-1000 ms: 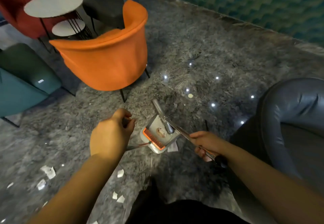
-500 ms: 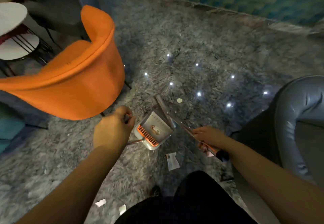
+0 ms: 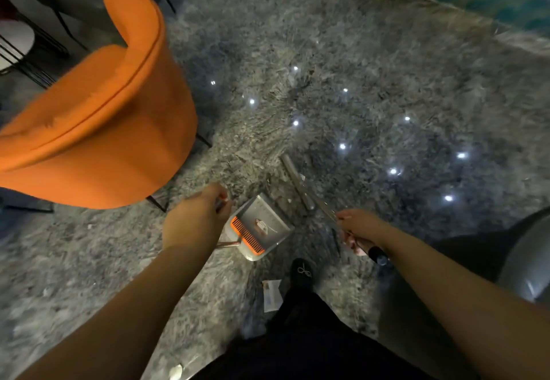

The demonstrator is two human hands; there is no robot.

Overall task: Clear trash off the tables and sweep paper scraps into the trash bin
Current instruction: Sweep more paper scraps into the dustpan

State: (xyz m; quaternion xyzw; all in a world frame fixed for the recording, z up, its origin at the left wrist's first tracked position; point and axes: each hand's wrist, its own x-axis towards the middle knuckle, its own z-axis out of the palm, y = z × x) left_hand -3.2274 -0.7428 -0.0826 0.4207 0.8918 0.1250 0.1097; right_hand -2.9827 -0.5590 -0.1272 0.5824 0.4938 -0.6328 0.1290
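The dustpan [image 3: 259, 227] and broom [image 3: 297, 181] have shifted away from the paper scrap [image 3: 271, 294], now by the shoe, unswept, while the left hand [image 3: 195, 222] grips the pan's handle and the right hand [image 3: 358, 226] the broomstick.

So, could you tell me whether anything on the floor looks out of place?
Yes: a white paper scrap lies on the grey marbled floor behind the grey dustpan with orange comb, beside the black shoe, unswept.
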